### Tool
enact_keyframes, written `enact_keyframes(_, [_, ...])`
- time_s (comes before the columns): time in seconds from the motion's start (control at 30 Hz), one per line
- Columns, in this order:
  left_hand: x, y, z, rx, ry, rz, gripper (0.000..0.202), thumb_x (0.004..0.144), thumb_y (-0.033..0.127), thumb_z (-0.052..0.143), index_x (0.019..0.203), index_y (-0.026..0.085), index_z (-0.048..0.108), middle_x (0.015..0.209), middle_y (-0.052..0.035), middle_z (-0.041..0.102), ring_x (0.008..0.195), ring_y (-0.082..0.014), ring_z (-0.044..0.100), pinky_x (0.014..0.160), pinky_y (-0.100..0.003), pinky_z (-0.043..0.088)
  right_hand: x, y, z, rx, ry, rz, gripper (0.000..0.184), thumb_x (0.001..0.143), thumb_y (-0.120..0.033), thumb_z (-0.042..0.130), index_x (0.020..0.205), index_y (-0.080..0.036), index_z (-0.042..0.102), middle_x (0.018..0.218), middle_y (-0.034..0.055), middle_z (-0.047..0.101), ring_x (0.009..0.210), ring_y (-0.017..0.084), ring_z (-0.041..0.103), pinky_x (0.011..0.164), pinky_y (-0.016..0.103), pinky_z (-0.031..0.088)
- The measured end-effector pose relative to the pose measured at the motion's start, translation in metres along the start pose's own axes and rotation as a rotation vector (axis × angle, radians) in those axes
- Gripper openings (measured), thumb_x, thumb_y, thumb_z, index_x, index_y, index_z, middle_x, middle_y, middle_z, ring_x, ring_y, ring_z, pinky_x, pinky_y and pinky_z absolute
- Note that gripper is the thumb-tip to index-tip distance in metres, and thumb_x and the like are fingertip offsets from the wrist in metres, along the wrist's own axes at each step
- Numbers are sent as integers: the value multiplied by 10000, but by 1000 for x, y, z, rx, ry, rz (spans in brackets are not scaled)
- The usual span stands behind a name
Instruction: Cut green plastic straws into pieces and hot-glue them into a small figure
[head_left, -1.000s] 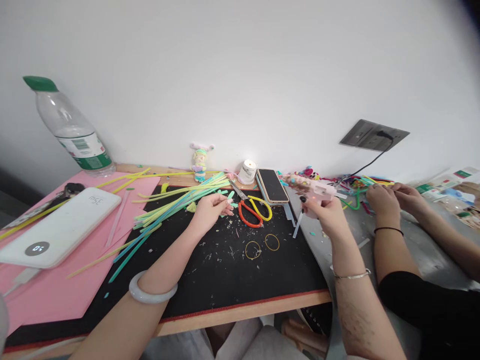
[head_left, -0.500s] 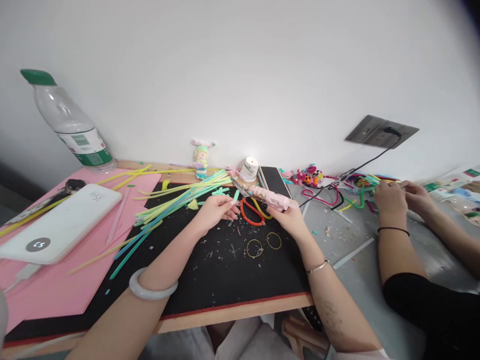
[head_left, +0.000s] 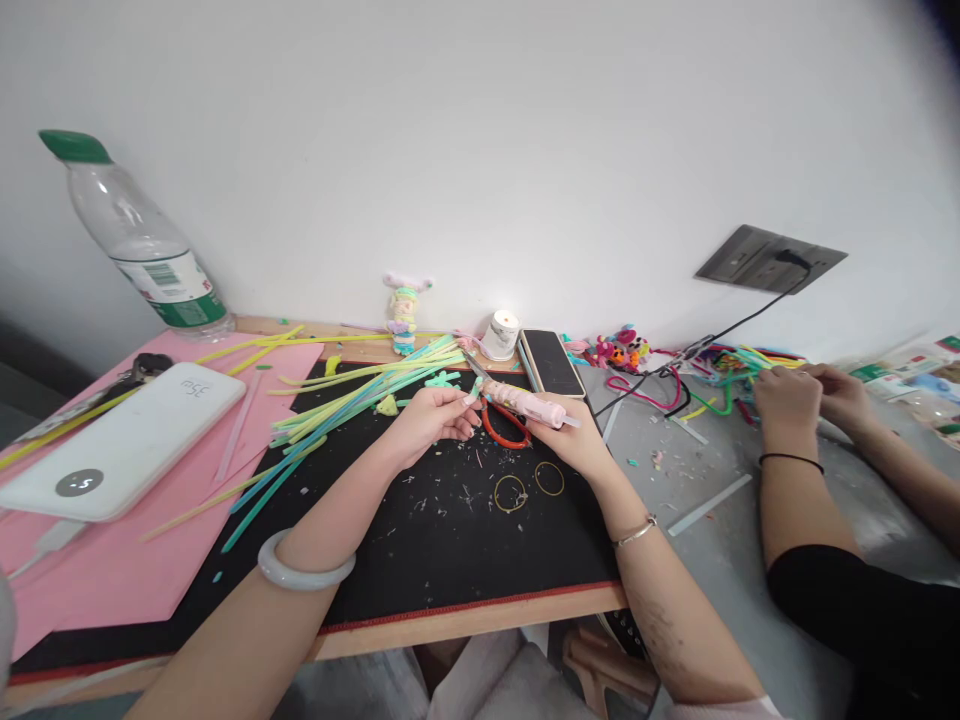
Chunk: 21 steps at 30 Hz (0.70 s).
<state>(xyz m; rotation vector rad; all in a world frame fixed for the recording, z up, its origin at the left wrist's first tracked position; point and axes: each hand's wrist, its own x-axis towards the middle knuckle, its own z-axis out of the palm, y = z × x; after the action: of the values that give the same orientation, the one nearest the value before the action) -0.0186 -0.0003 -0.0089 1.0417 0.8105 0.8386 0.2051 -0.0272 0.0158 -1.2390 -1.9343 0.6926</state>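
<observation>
My left hand (head_left: 431,418) pinches a small mint-green piece (head_left: 474,390) above the black mat (head_left: 450,540). My right hand (head_left: 574,442) grips a pink glue gun (head_left: 525,402) with its nozzle pointed left, almost touching that piece. Red and yellow scissors (head_left: 501,432) lie under the gun, partly hidden. A pile of green, blue and yellow pipe cleaners (head_left: 352,395) fans out to the left of my left hand. Two gold wire rings (head_left: 529,487) lie on the mat in front of my right hand.
Another person's hands (head_left: 806,392) work on coloured pipe cleaners at the right. A phone (head_left: 551,362), a small white candle cup (head_left: 500,335) and a little figure (head_left: 403,308) stand by the wall. A bottle (head_left: 142,245), a white power bank (head_left: 120,440) and pink paper (head_left: 112,560) are at the left.
My right hand brought the glue gun from the right side over to the mat and up to the piece in my left hand. The left hand stayed nearly in place.
</observation>
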Motion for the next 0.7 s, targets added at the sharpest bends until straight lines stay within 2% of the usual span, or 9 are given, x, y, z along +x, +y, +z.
enact_keyframes(0.23, [-2, 3, 0, -36, -9, -19, 252, 739, 361, 645, 819, 123, 638, 690, -34, 620, 546, -82, 540, 602, -255, 479, 0, -1, 0, -37, -5, -9, 243, 767, -255, 555, 961, -168, 673, 861, 48, 678, 748, 177, 588, 661, 265, 441])
enact_keyframes(0.4, [-2, 3, 0, -27, -24, -10, 230, 730, 355, 653, 780, 131, 636, 662, -20, 605, 534, -78, 534, 576, -237, 461, 0, -1, 1, -50, 54, -24, 226, 782, -275, 561, 950, -174, 674, 833, 38, 675, 704, 158, 578, 644, 257, 434])
enact_keyframes(0.57, [-2, 3, 0, -7, -12, 10, 222, 734, 352, 648, 774, 134, 638, 650, -13, 597, 528, -72, 531, 557, -216, 446, -1, 1, -1, -25, 127, 33, 196, 750, -273, 597, 892, -154, 663, 776, 32, 667, 678, 157, 576, 620, 256, 442])
enact_keyframes(0.7, [-2, 3, 0, -7, 11, 30, 223, 728, 350, 652, 767, 132, 633, 651, -14, 596, 526, -74, 529, 565, -224, 459, -2, 3, -2, 46, 85, 69, 239, 742, -313, 617, 915, -156, 666, 834, 52, 686, 729, 187, 608, 646, 280, 473])
